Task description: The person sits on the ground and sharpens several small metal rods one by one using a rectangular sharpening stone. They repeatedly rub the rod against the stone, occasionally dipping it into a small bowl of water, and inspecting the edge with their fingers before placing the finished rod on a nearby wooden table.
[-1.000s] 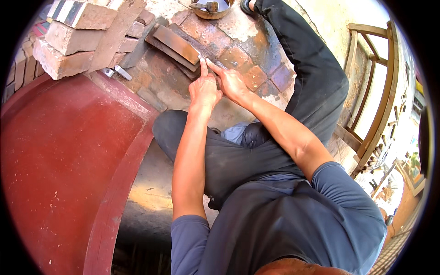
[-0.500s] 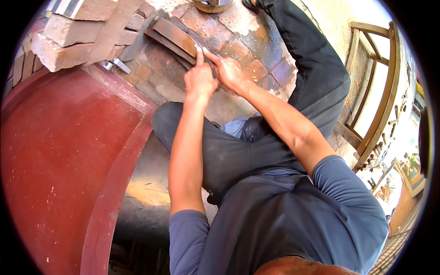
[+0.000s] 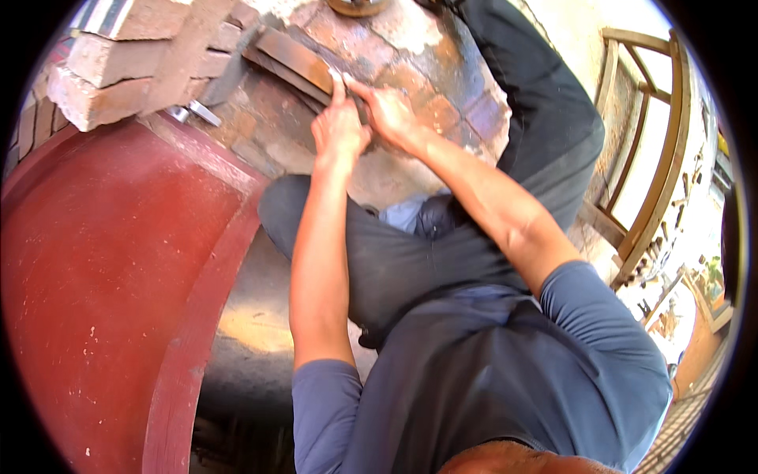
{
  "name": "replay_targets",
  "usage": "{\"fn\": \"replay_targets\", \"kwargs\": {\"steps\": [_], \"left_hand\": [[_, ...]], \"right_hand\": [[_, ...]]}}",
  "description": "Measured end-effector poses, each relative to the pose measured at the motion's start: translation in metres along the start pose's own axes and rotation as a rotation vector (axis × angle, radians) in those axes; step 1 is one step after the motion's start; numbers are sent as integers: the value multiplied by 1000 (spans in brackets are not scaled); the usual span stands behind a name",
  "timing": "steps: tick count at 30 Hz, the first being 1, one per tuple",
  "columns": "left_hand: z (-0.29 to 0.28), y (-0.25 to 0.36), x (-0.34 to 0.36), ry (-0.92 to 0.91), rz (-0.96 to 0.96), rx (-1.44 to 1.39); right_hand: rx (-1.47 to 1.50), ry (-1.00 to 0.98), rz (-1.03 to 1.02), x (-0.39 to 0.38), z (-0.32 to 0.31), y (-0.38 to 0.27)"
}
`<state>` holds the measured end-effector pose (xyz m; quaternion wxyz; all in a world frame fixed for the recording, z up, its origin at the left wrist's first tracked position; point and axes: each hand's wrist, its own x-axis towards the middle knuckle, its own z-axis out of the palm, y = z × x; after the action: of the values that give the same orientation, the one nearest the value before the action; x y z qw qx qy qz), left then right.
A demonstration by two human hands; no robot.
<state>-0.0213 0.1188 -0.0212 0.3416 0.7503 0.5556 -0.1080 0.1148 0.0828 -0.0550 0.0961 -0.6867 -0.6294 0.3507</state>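
My left hand (image 3: 340, 125) and my right hand (image 3: 388, 115) meet at the near end of a long, flat brown block (image 3: 294, 57), wet-looking on top. Both index fingers reach forward and press close together at that end. The other fingers are curled in. A small pale, shiny spot shows under the fingertips, too small to name. Along the near side of the block, a second, darker strip (image 3: 284, 73) lies on the brick floor. Whatever sits beneath my palms is hidden.
Stacked bricks (image 3: 118, 59) stand at the far left, above a red-painted surface (image 3: 103, 261). Between them lies a metal tool (image 3: 205, 114). A round bowl-like vessel (image 3: 359, 8) is at the far edge. To the right stands a wooden frame (image 3: 659, 166). My bent legs flank the floor tiles (image 3: 434, 114).
The whole view has shifted slightly. Both hands stay together at the same end of the brown block, with their grip looking the same.
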Motion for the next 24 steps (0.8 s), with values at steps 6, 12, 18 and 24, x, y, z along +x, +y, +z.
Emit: {"fn": "replay_targets", "kwargs": {"steps": [6,12,18,24], "left_hand": [[6,11,-12,18,47,39],[-6,13,-9,-81,-22,48],[-12,4,-2,-3,24,-5],[-4,11,-17,-39,7,-7]], "right_hand": [[68,35,27,-19,0,1],[64,-11,58,-12,2,0],[9,51,-1,5,0,-1],[81,103,-12,-18,18,6]]}}
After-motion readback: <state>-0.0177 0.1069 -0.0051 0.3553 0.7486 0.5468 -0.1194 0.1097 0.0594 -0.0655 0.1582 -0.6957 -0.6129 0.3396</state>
